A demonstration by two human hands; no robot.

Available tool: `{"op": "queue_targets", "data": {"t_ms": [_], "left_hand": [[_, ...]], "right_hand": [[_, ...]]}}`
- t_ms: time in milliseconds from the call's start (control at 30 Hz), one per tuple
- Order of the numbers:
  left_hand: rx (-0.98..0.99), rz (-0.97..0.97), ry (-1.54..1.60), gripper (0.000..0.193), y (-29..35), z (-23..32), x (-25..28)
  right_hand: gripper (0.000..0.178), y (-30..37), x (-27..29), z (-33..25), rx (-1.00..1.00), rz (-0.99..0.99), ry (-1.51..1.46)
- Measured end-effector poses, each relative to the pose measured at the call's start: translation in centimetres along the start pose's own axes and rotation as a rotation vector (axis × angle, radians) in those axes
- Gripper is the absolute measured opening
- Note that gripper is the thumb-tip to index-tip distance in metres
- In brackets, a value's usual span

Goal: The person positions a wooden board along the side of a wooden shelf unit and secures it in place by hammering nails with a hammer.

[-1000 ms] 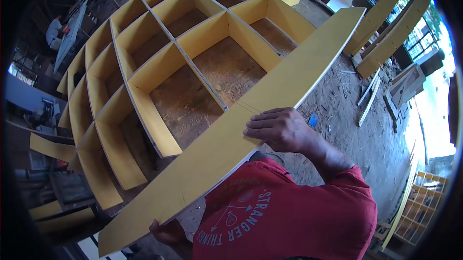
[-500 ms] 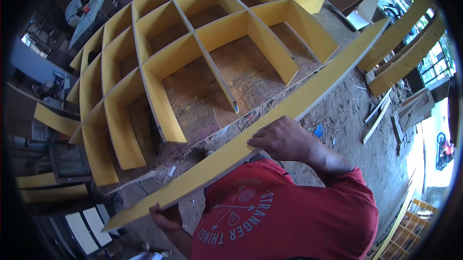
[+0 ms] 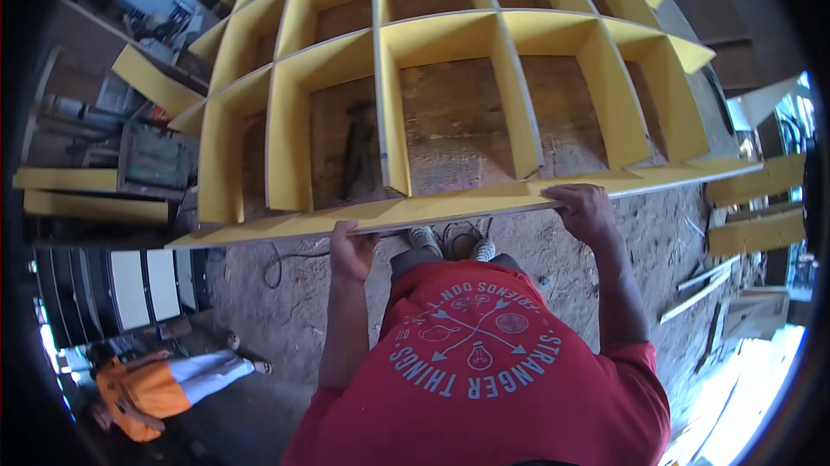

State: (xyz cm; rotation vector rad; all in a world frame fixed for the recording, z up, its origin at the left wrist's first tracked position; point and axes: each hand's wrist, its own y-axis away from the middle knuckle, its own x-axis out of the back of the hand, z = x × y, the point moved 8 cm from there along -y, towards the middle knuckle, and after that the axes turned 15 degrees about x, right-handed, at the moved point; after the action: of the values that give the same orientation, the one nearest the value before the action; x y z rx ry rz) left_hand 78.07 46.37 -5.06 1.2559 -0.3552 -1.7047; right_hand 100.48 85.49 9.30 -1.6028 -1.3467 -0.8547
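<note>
Yellow board (image 3: 467,198) is clamped by left fingers (image 3: 345,229) and right fingers (image 3: 567,195), before a red shirt (image 3: 553,414) with white lettering (image 3: 474,388).

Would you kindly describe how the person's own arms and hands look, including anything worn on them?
The left hand and right hand show no gloves, and no watch is visible. The forearms are bare below the short red sleeves of a shirt with a pale print across its front.
</note>
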Motion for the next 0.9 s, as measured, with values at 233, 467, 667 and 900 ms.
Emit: {"op": "queue_targets", "data": {"t_ms": [233, 467, 667, 900], "left_hand": [[0.078, 0.053, -0.022, 0.046, -3.2, 0.0, 0.3], [0.18, 0.121, 0.005, 0.035, -5.2, 1.0, -0.3], [0.196, 0.105, -0.019, 0.068, -4.5, 1.0, -2.3], [0.082, 0.069, -0.153, 0.063, -5.5, -2.9, -3.3]], "right_hand": [[0.022, -3.0, -2.2, 2.1, 0.022, -0.001, -0.003], [0.037, -4.1, -1.8, 2.8, 0.014, 0.103, 0.135], [0.086, 0.2, 2.1, 4.5, -0.413, 0.419, 0.399], [0.131, 6.5, 1.4, 9.0, -0.618, 0.621, 0.224]]}}
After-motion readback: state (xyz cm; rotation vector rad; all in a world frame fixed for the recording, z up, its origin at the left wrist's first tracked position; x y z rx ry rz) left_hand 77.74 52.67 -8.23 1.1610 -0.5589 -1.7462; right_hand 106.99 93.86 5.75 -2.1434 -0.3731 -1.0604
